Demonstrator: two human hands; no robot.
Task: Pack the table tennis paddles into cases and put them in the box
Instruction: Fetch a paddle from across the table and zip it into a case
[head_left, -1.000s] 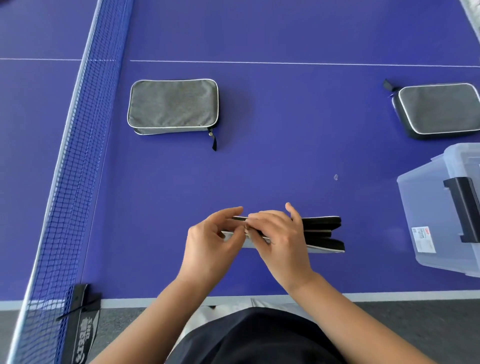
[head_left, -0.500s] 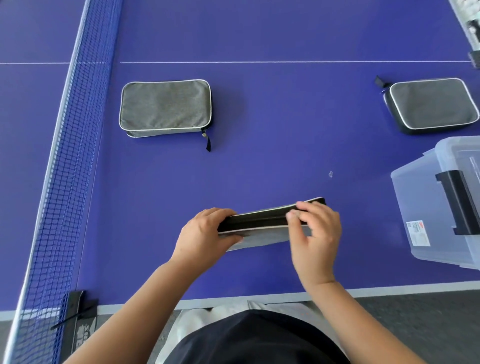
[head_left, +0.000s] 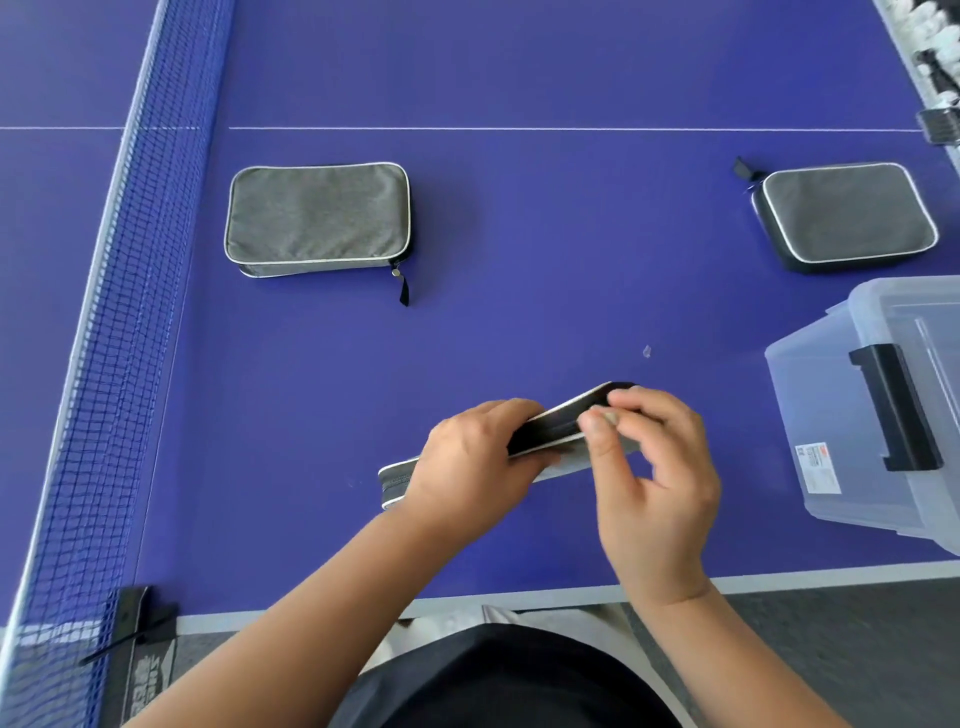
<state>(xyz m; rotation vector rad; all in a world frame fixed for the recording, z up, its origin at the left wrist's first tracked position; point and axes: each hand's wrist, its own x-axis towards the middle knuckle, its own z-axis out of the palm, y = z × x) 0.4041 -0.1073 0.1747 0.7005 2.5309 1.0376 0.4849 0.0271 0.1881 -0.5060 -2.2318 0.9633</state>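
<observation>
- A blue net (head_left: 111, 332) runs from the far left down to the near left corner, clamped to the blue desk (head_left: 519, 234) by a black bracket (head_left: 137, 618).
- A grey case (head_left: 318, 217) lies flat on the far left part of the desk, just right of the net, its black zipper pull (head_left: 403, 289) hanging off the near right corner.
- The held case (head_left: 550, 428), grey with white piping, sits edge-on near the near rim of the desk, its black zipper side facing up; its left end (head_left: 395, 480) pokes out past the left wrist.
- The left hand (head_left: 470, 467) has its grip wrapped over the top of the held case around the middle, fingers curled down the far side.
- The right hand (head_left: 657, 478) pinches at the case's zipper edge just right of the left hand; thumb and forefinger are pressed together there, the other fingers loosely bent. Whether a zipper pull sits inside the pinch cannot be told.
- A second dark grey case (head_left: 847, 213) lies flat at the far right, well apart from the hands.
- A clear plastic box (head_left: 810, 415) with a black latch (head_left: 896, 408) stands at the right edge, near the right hand but not touching it.
</observation>
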